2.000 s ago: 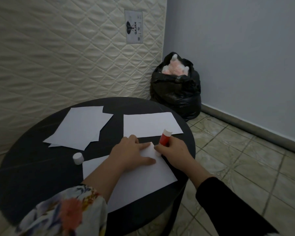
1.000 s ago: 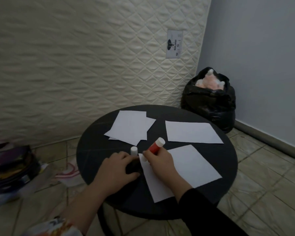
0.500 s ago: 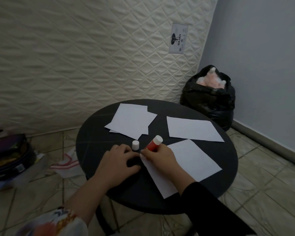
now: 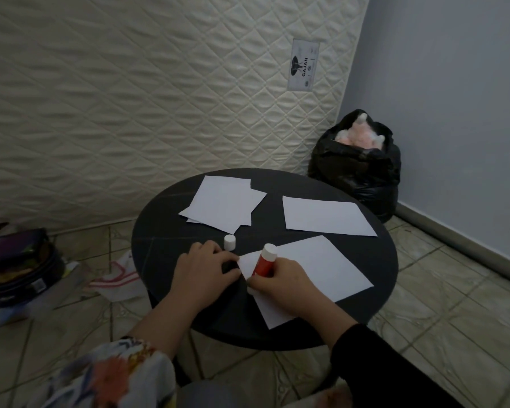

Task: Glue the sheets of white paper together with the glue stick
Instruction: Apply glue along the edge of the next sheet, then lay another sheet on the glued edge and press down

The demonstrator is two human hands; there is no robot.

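Observation:
On the round black table (image 4: 165,242) a white sheet (image 4: 315,272) lies nearest me. My right hand (image 4: 283,284) grips the red glue stick (image 4: 264,262), tilted with its tip down on the sheet's left corner. My left hand (image 4: 202,267) rests flat on the table, fingertips at that same corner. The stick's white cap (image 4: 229,242) stands upright just beyond my left hand. A second sheet (image 4: 324,219) lies at the far right. A small stack of overlapping sheets (image 4: 223,203) lies at the far left.
A quilted mattress (image 4: 159,83) leans against the wall behind the table. A full black rubbish bag (image 4: 357,169) sits in the corner to the right. Bags and clutter (image 4: 18,269) lie on the tiled floor at left, with cloth (image 4: 115,282) by the table's foot.
My view has pulled back and shifted left. Both hands moved from the sheet's right part to its left corner, the glue stick staying in my right hand. The sheets and cap have not moved.

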